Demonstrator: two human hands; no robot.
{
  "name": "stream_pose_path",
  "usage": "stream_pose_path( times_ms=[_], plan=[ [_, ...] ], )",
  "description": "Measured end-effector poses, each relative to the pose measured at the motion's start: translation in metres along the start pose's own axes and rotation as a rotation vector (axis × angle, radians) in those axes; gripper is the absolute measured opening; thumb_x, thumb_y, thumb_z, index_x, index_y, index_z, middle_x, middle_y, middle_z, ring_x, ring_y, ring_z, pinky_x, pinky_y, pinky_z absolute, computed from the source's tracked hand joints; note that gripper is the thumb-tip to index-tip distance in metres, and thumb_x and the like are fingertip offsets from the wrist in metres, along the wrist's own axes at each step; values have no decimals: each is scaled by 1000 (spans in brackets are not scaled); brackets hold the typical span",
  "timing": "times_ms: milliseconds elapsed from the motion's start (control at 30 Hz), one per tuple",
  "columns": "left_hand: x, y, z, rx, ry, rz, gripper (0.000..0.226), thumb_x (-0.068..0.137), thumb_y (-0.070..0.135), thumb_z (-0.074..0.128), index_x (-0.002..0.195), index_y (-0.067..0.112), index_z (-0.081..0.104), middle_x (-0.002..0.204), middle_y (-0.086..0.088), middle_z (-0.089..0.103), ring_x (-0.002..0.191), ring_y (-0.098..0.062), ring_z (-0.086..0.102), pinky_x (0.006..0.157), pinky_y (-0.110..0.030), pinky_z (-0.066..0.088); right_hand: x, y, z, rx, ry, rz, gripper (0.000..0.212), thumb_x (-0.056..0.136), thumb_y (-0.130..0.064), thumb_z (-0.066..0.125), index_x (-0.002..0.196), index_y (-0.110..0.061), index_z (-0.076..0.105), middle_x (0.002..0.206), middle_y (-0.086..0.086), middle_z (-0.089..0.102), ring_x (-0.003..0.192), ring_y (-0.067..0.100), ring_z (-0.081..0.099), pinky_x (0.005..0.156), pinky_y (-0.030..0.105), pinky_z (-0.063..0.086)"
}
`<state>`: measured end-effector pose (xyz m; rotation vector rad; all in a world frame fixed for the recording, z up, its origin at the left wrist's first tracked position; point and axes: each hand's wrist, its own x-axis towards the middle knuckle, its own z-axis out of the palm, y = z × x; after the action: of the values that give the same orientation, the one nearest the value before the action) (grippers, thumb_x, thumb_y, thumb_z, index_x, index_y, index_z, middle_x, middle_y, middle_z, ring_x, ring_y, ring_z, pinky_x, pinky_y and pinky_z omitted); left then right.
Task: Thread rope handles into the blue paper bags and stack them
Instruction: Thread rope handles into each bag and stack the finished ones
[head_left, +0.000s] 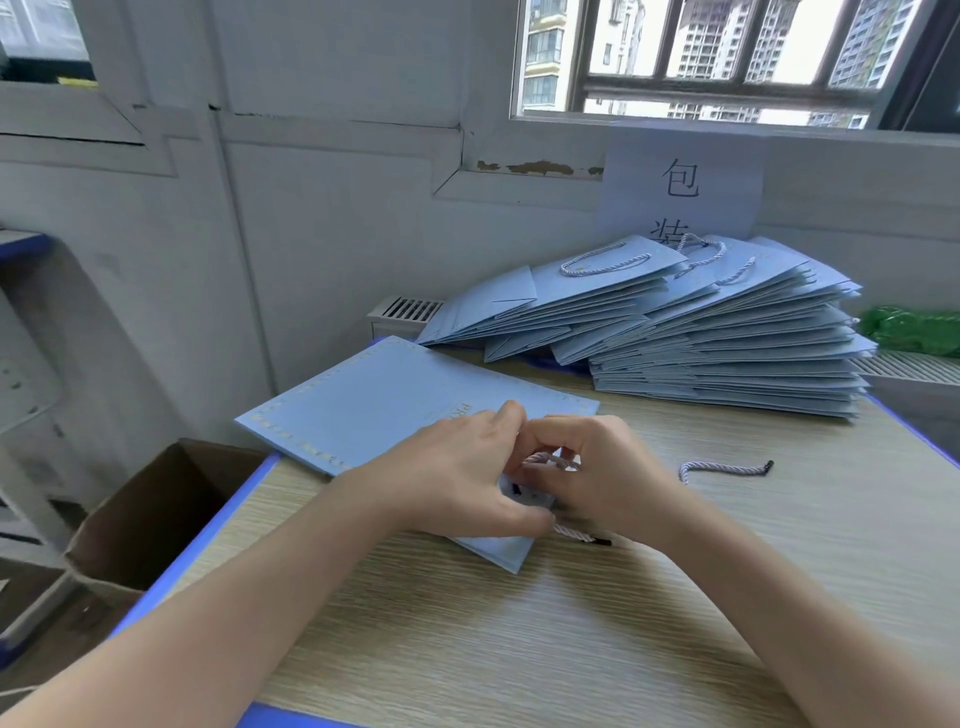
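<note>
A flat blue paper bag lies on the wooden table, its near end under both hands. My left hand presses and grips the bag's top edge. My right hand pinches a white twisted rope handle at that edge; the rope's black-tipped end sticks out below my hands. A second loose rope handle lies on the table to the right. A tall stack of blue bags with handles sits at the back right.
An open cardboard box stands on the floor left of the table. A paper sign hangs on the wall under the window. Something green lies on the radiator ledge at far right.
</note>
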<state>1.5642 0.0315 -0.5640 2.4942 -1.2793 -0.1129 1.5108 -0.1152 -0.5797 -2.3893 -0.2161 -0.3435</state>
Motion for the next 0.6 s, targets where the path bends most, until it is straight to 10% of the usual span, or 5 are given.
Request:
stream_pose_path(
  times_ms=[600],
  plan=[
    [3, -1, -4, -144, 48, -1, 23, 74, 40, 68, 81, 29, 49, 83, 14, 56, 79, -1, 50, 64, -24, 38, -2, -7, -14, 53, -116, -67, 32, 80, 4, 59, 78, -28, 64, 79, -7, 66, 80, 2, 58, 79, 24, 46]
  ],
)
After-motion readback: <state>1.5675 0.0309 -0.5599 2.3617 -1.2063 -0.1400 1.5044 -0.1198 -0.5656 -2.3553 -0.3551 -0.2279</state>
